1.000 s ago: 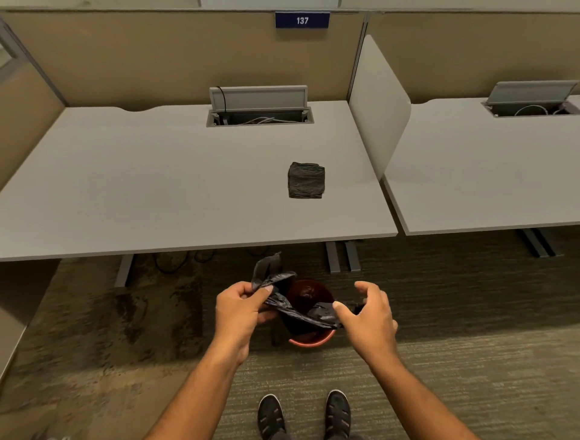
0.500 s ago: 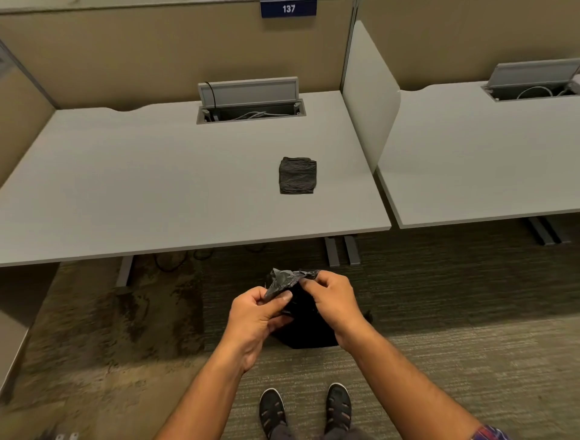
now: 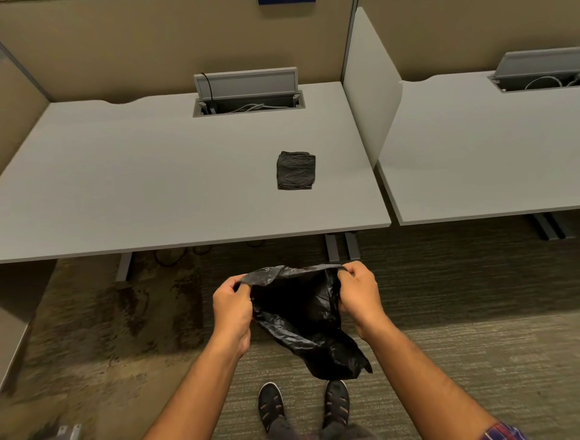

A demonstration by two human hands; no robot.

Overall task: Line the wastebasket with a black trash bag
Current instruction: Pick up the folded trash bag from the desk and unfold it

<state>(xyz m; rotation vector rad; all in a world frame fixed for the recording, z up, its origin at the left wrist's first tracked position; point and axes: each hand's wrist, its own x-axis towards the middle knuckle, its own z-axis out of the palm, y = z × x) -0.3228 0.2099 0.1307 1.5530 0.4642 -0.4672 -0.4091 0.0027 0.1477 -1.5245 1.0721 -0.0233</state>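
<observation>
Between both hands (image 3: 298, 301), crinkled glossy black trash bag (image 3: 301, 317) hangs stretched open

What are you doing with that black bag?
A person stands by a desk and holds a black trash bag in the air, left hand and right hand each pinching its top edge and pulling it open. The wastebasket isn't visible. A folded black bag lies on the desk.

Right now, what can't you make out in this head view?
- Wastebasket: not visible; the black trash bag held between the left hand and right hand may cover it.
- Bag mouth: can't tell if open.
- Blue sign: cut off by top edge.
- Folded bags on desk: count unreadable.
</observation>
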